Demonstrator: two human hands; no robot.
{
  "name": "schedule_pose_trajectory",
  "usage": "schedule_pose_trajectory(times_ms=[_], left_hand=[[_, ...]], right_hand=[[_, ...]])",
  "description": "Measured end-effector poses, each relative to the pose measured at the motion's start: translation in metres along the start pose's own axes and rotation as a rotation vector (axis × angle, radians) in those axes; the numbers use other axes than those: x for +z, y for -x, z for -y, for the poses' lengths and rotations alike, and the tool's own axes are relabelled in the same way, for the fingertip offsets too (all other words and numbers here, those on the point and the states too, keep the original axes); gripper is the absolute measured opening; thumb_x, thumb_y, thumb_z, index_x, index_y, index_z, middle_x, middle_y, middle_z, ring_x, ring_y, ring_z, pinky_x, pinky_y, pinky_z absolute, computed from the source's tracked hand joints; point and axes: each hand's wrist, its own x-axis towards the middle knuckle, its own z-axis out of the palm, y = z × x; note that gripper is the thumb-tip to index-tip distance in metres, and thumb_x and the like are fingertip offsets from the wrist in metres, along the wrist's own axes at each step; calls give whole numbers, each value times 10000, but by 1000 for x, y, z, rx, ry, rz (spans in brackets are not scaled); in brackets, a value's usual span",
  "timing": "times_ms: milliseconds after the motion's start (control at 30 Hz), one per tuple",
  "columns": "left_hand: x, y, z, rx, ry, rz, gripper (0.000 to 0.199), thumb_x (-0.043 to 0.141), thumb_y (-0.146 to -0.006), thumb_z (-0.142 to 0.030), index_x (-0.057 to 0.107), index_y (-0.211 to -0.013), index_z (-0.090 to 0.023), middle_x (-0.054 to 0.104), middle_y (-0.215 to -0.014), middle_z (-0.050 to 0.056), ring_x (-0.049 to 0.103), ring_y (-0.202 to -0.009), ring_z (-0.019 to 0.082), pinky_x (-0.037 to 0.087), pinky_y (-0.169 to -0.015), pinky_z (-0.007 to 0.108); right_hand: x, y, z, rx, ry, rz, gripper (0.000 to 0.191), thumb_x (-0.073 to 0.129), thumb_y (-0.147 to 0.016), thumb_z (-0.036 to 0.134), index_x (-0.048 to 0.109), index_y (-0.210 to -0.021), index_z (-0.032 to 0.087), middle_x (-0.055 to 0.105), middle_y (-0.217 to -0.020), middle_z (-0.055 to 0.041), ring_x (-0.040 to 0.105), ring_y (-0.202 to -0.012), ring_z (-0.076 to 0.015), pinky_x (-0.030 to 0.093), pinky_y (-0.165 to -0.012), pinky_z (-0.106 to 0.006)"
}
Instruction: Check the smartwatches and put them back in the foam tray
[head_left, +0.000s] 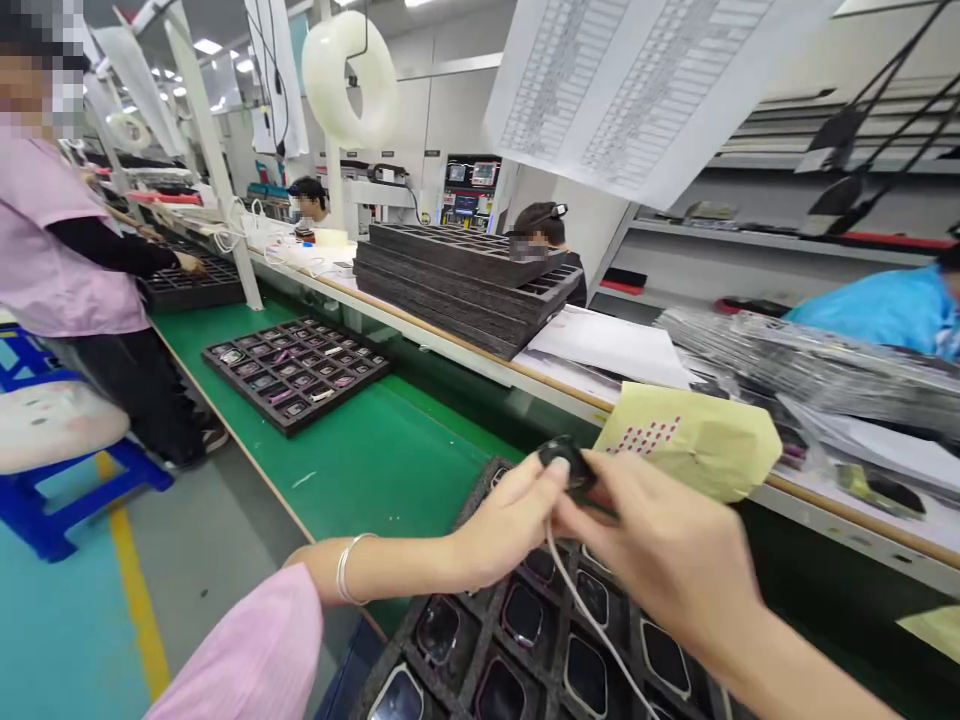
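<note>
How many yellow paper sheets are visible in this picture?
2. One dotted yellow sheet is just beyond the right hand; the other sheet is lower, cut off at the picture's right border. More may be hidden.

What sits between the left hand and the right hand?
A black device, held by the left hand and right hand; a white cable runs down below it. The head view shows this.

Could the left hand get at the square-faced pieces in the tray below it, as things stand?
Probably yes: the tray is open-topped, and the left hand is above the square-faced pieces. It holds the black object, though, so it may need to let go first.
</note>
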Motion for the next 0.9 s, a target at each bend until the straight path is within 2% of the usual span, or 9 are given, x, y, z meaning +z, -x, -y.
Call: schedule_pose_trajectory(times_ms=[67,133,200,267,400,533,667,767,900], left_hand=[[-26,3,6,-106,20,-127,437,637,-821,-533,623,-1012,-140,699,-979,114,676,-779,188,541,-706,298],[-60,9,10,-244,-50,-201,480,668,-767,-580,619,-896,-120,702,-875,99,608,-585,108,506,-569,226],[-90,17,15,-354,-101,-204,497,693,-743,-573,617,-846,-93,707,-836,107,533,-486,59,462,-491,187],[-107,23,21,-477,-125,-140,481,708,-744,-538,619,-803,-69,713,-786,124,495,-423,49,420,-425,182],[-104,25,40,-723,-138,80,430,723,-737,-501,571,-785,-101,720,-747,118,494,-374,69,363,-358,194],[-92,13,54,-746,-140,162,412,758,-708,-456,538,-799,-120,707,-825,103,506,-445,55,375,-426,196],[-97,5,57,-712,-103,158,409,836,-631,-302,556,-856,-106,694,-876,113,556,-544,75,438,-531,216],[-101,6,58,-694,-141,135,397,809,-665,-320,547,-879,-113,691,-883,116,584,-555,99,452,-522,228],[-102,9,59,-687,-176,117,359,743,-742,-354,516,-894,-121,686,-922,119,531,-471,61,376,-415,187]], right_hand=[[24,-9,18,-67,14,40,338,495,-936,463,652,-940,164,613,-684,-89,605,-591,-236,427,-485,-315],[46,-9,21,-88,-117,168,347,452,-957,449,619,-1085,173,659,-806,-96,650,-685,-236,490,-538,-311],[66,-6,10,-31,-253,279,324,414,-979,385,591,-1157,180,681,-933,-102,674,-796,-238,536,-635,-324],[84,-5,-10,86,-282,341,286,398,-984,304,621,-1108,173,693,-966,-105,673,-870,-250,539,-721,-350],[120,-9,-45,156,-263,585,220,488,-941,210,664,-1066,166,701,-1021,-98,648,-981,-253,506,-845,-353],[145,-10,-48,154,-235,729,237,642,-854,222,678,-1079,156,683,-1040,-120,659,-957,-265,506,-798,-318],[157,-9,-33,225,-191,750,259,674,-816,273,693,-1020,116,674,-968,-170,671,-852,-308,499,-689,-334],[160,-9,-30,314,-188,718,216,691,-776,249,702,-928,97,670,-904,-179,665,-816,-323,486,-660,-341],[139,0,-37,423,-245,628,265,652,-833,345,693,-972,123,677,-925,-125,654,-825,-253,495,-694,-308]])
